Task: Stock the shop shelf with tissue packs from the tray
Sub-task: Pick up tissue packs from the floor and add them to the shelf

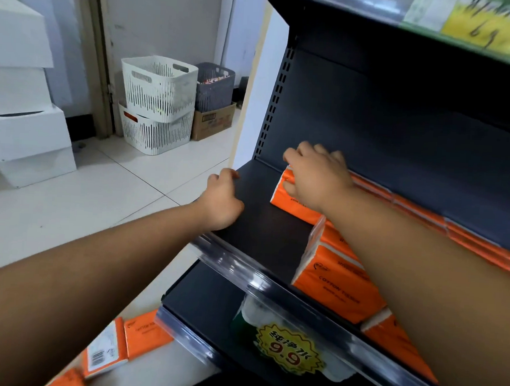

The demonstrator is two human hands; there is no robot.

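My right hand grips an orange tissue pack lying at the back left of the dark shelf, against the back panel. A row of orange packs runs along the back to the right of it. Another orange pack stands near the shelf's front, under my right forearm. My left hand rests on the shelf's left front edge, fingers curled, holding nothing. More orange packs lie low at the bottom left; I cannot make out the tray under them.
A lower shelf carries a yellow 9.9 price tag on its clear rail. Two stacked white baskets, a grey basket on a cardboard box and white boxes stand on the tiled floor at left.
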